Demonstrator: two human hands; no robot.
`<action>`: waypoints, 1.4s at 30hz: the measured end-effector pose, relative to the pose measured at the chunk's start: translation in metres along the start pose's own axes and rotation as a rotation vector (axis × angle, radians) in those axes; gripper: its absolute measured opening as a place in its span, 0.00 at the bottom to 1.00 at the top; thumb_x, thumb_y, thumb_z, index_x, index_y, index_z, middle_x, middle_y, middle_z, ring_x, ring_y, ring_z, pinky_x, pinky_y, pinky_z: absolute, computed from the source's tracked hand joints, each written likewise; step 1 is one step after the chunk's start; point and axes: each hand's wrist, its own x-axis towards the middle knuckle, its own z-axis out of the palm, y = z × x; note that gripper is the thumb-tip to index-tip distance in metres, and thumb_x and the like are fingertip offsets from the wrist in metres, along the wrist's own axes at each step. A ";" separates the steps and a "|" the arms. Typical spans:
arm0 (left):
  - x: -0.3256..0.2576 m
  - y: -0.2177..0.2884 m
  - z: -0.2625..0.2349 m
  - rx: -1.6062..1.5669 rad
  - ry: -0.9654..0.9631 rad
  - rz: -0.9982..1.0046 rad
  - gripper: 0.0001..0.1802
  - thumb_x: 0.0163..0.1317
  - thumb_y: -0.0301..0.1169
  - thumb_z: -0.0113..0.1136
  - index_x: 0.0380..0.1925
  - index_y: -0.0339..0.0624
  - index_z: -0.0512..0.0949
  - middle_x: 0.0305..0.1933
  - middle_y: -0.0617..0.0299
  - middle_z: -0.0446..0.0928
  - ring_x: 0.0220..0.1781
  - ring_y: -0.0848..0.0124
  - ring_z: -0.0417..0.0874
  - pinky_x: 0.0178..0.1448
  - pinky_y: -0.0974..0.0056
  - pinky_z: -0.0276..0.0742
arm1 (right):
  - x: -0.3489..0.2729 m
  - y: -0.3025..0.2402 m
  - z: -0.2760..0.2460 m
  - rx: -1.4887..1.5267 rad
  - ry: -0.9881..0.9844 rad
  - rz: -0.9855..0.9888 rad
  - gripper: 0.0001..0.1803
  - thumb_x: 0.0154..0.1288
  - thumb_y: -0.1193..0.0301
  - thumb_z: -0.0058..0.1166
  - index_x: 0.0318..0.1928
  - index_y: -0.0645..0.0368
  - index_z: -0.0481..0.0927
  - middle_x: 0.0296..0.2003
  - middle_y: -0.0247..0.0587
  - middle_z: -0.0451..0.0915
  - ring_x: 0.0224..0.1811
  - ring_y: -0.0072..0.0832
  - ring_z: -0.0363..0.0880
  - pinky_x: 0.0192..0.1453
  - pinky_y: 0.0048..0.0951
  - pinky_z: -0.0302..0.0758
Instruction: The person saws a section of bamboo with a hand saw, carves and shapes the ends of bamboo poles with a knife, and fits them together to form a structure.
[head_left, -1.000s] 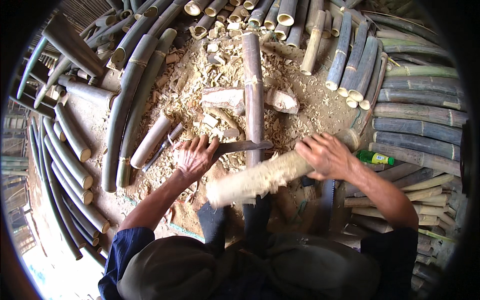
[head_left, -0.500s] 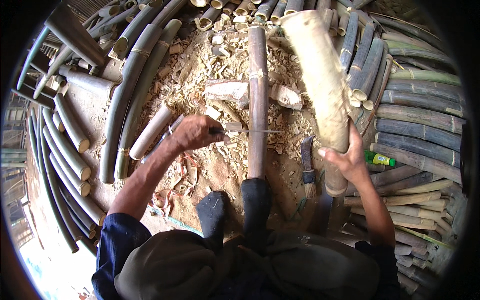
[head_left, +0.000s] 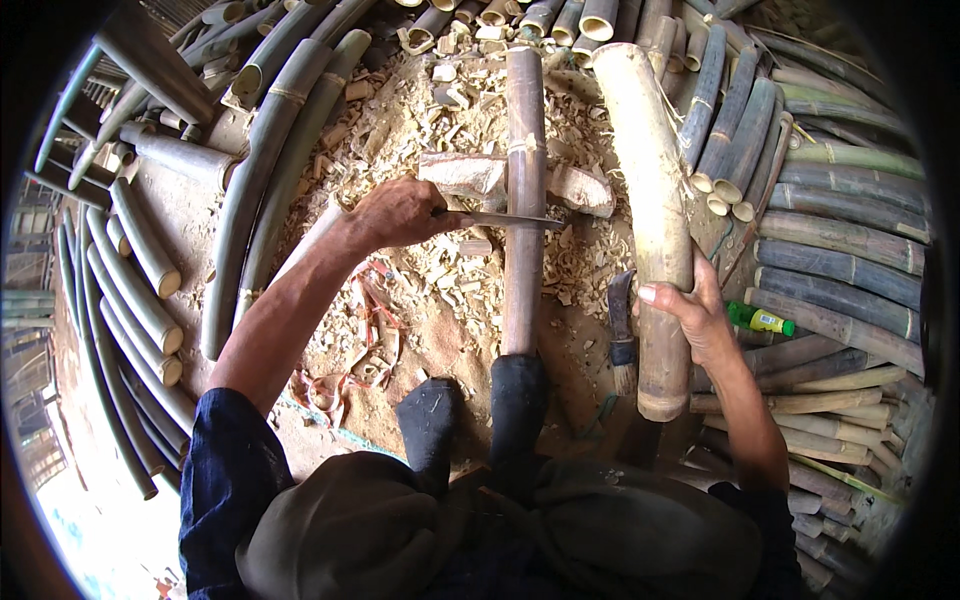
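The left hand [head_left: 400, 212] is clenched on the handle of a long knife [head_left: 505, 220], whose blade lies across a brown bamboo pole [head_left: 523, 200] stretching away from the feet on the chip-covered ground [head_left: 420, 300]. The right hand [head_left: 695, 315] grasps a thick pale bamboo section [head_left: 650, 220], held up along the right side, just beside the pole. I think the blade could slip off the round pole (its surface looks smooth) toward the dark-socked feet [head_left: 470, 410]. The heavy section may also tip from a one-handed grip.
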 end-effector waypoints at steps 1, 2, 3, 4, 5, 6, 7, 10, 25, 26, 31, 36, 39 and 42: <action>0.000 0.001 0.001 0.010 -0.029 -0.022 0.27 0.71 0.58 0.60 0.33 0.46 0.91 0.18 0.60 0.80 0.18 0.67 0.79 0.25 0.57 0.77 | -0.001 -0.001 0.001 -0.010 0.002 -0.003 0.41 0.57 0.70 0.69 0.70 0.63 0.65 0.43 0.39 0.79 0.38 0.25 0.82 0.44 0.31 0.83; 0.001 0.003 0.001 0.020 -0.058 -0.043 0.25 0.71 0.56 0.61 0.36 0.47 0.91 0.18 0.60 0.81 0.18 0.68 0.79 0.26 0.57 0.77 | -0.001 -0.003 0.002 -0.020 0.005 -0.006 0.41 0.57 0.70 0.69 0.70 0.63 0.65 0.43 0.39 0.79 0.39 0.25 0.82 0.43 0.31 0.83; 0.000 0.003 0.002 0.033 -0.087 -0.068 0.23 0.71 0.54 0.62 0.38 0.48 0.91 0.19 0.61 0.82 0.18 0.68 0.79 0.26 0.56 0.77 | -0.001 -0.004 0.004 -0.014 0.002 -0.022 0.41 0.57 0.70 0.69 0.70 0.63 0.65 0.43 0.39 0.79 0.40 0.26 0.82 0.45 0.31 0.83; -0.003 0.002 0.004 0.046 -0.042 -0.057 0.26 0.71 0.57 0.60 0.34 0.47 0.90 0.17 0.61 0.79 0.17 0.68 0.78 0.24 0.57 0.75 | -0.001 -0.006 0.005 -0.009 -0.001 -0.038 0.41 0.57 0.70 0.69 0.70 0.64 0.65 0.44 0.40 0.80 0.42 0.26 0.82 0.47 0.31 0.82; -0.006 0.002 0.009 0.058 0.001 -0.046 0.29 0.71 0.60 0.58 0.29 0.46 0.89 0.15 0.61 0.77 0.15 0.68 0.76 0.21 0.58 0.74 | -0.001 -0.008 0.006 -0.003 -0.004 -0.054 0.41 0.58 0.70 0.69 0.70 0.64 0.65 0.44 0.41 0.80 0.43 0.27 0.82 0.48 0.31 0.82; -0.007 0.006 0.010 0.069 0.046 -0.030 0.33 0.71 0.63 0.56 0.25 0.45 0.87 0.13 0.60 0.74 0.14 0.68 0.75 0.19 0.58 0.72 | -0.001 -0.013 0.005 -0.059 0.005 -0.125 0.41 0.58 0.70 0.69 0.69 0.65 0.65 0.46 0.42 0.80 0.45 0.28 0.82 0.50 0.32 0.82; -0.009 0.008 0.010 0.114 0.037 -0.053 0.34 0.70 0.64 0.56 0.24 0.45 0.86 0.12 0.61 0.74 0.14 0.68 0.75 0.19 0.58 0.72 | 0.000 -0.020 0.004 -0.116 0.014 -0.194 0.41 0.58 0.70 0.70 0.69 0.66 0.65 0.47 0.43 0.80 0.46 0.29 0.82 0.53 0.32 0.81; -0.013 0.013 0.011 0.216 -0.006 -0.143 0.36 0.68 0.66 0.55 0.21 0.44 0.83 0.13 0.60 0.75 0.15 0.67 0.77 0.21 0.57 0.76 | 0.002 -0.044 0.012 -0.230 0.129 -0.460 0.39 0.58 0.69 0.70 0.67 0.68 0.66 0.50 0.46 0.80 0.49 0.32 0.82 0.58 0.33 0.79; -0.005 -0.001 0.014 0.199 -0.134 -0.197 0.34 0.67 0.66 0.58 0.34 0.45 0.90 0.17 0.61 0.79 0.15 0.68 0.77 0.22 0.58 0.77 | 0.018 -0.155 -0.001 -0.418 0.227 -0.668 0.40 0.53 0.55 0.76 0.58 0.68 0.74 0.42 0.48 0.84 0.37 0.34 0.86 0.45 0.34 0.87; -0.008 -0.001 0.012 0.197 -0.138 -0.197 0.36 0.67 0.68 0.56 0.31 0.44 0.88 0.17 0.62 0.78 0.16 0.69 0.77 0.23 0.58 0.78 | 0.019 -0.156 0.001 -0.405 0.348 -0.779 0.38 0.53 0.56 0.76 0.57 0.68 0.74 0.40 0.47 0.84 0.34 0.34 0.85 0.41 0.32 0.87; 0.015 0.014 0.006 0.120 -0.193 -0.162 0.36 0.66 0.69 0.55 0.30 0.45 0.88 0.18 0.63 0.78 0.19 0.71 0.79 0.24 0.59 0.78 | 0.058 0.006 0.021 -0.638 0.195 -0.514 0.43 0.53 0.71 0.70 0.68 0.68 0.63 0.54 0.52 0.78 0.46 0.34 0.83 0.47 0.33 0.86; 0.020 -0.007 0.015 0.026 -0.235 -0.103 0.38 0.63 0.71 0.56 0.26 0.44 0.87 0.17 0.64 0.77 0.17 0.71 0.76 0.21 0.58 0.74 | 0.060 -0.082 0.004 -1.027 -0.012 -0.261 0.53 0.42 0.69 0.78 0.71 0.67 0.67 0.59 0.56 0.79 0.59 0.44 0.81 0.69 0.36 0.79; 0.009 -0.018 0.017 0.084 -0.253 -0.133 0.38 0.63 0.70 0.57 0.22 0.44 0.86 0.16 0.64 0.77 0.16 0.71 0.74 0.21 0.58 0.73 | 0.032 -0.167 0.000 -0.717 0.096 -0.592 0.43 0.52 0.60 0.75 0.66 0.67 0.71 0.51 0.48 0.82 0.46 0.34 0.85 0.53 0.34 0.86; 0.011 -0.016 0.014 0.076 -0.240 -0.121 0.36 0.62 0.68 0.59 0.23 0.44 0.86 0.16 0.66 0.75 0.16 0.71 0.73 0.21 0.58 0.72 | 0.025 -0.179 -0.006 -0.374 0.303 -0.802 0.34 0.58 0.62 0.71 0.59 0.68 0.73 0.44 0.48 0.83 0.40 0.32 0.86 0.46 0.34 0.87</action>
